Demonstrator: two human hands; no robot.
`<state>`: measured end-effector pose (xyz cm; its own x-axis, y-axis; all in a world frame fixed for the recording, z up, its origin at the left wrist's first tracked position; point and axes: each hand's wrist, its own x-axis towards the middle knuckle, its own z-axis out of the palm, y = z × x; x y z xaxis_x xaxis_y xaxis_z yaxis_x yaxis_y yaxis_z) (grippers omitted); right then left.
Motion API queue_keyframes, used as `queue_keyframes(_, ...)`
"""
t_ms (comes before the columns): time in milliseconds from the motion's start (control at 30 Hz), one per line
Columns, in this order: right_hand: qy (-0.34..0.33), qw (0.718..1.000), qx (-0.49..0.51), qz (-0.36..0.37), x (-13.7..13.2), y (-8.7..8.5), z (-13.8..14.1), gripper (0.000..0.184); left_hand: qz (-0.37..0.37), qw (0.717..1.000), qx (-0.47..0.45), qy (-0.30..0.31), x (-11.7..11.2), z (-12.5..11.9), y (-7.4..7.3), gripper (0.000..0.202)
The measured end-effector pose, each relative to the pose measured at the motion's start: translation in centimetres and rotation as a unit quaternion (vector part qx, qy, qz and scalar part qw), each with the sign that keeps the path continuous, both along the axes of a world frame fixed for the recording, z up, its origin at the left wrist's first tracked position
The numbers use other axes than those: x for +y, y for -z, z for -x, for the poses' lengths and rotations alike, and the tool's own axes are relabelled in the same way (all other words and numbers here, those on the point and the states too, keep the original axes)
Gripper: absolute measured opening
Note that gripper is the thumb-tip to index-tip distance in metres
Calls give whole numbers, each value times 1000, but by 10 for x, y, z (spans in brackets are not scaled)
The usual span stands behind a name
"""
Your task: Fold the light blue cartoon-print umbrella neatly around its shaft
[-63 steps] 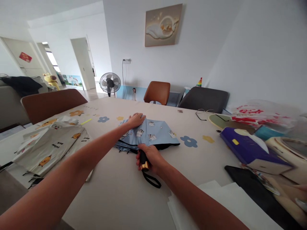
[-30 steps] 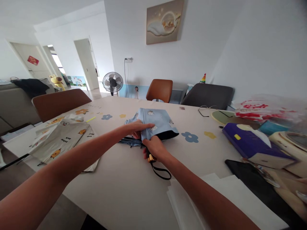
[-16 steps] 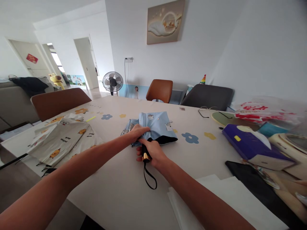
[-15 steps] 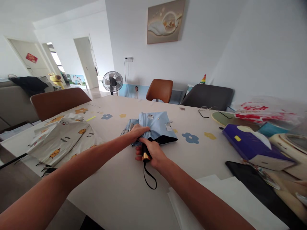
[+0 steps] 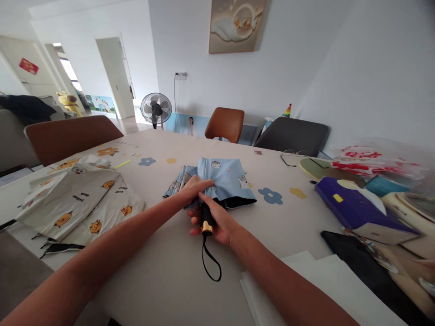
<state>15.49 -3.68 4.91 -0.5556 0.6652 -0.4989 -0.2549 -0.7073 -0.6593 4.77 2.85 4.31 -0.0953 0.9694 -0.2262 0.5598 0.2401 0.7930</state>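
A folded light-blue umbrella (image 5: 226, 176) with loose cloth panels and small printed figures rests over the table in front of me. Its black handle, with a gold end and a black wrist strap (image 5: 212, 267), points toward me. My right hand (image 5: 217, 219) is wrapped round the handle. Higher up, my left hand (image 5: 197, 188) is closed on the gathered blue cloth near the top of the handle, touching my right thumb. To the left lies a cream umbrella (image 5: 91, 194) with yellow duck prints, collapsed and loosely spread.
White papers (image 5: 306, 280) lie at the near right. Beyond them are a black pouch (image 5: 356, 258), a purple tissue pack (image 5: 356, 203), eyeglasses (image 5: 288, 158) and a red-and-white plastic bag (image 5: 380, 156). Chairs (image 5: 226, 123) stand along the table's far side, with a fan (image 5: 156, 108) behind.
The view has shifted a little, bringing more of the cream umbrella into sight. Both hands keep their hold, and the blue cloth spreads slightly wider on both sides.
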Motion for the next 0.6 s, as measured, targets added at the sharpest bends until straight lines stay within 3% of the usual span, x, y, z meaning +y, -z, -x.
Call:
queue_keyframes(200,37,999,-1,-8,-2,5,4,17,-18,999,-22,46,-1,1,-4,38)
queue_keyframes(300,43,999,6,-17,-1,9,5,16,-9,994,88,59,1,9,-13,57)
queue_keyframes(400,38,999,18,-12,-1,12,5,19,-115,964,241,6,0,17,-30,61)
queue_keyframes(467,35,999,28,-9,-1,12,4,19,-201,941,272,-13,-3,15,-45,50)
queue_keyframes(533,36,999,38,-15,-2,13,4,18,-251,929,270,31,-5,3,-57,37)
queue_keyframes(600,37,998,40,-23,-3,12,3,16,-290,906,279,133,-4,-18,-63,30)
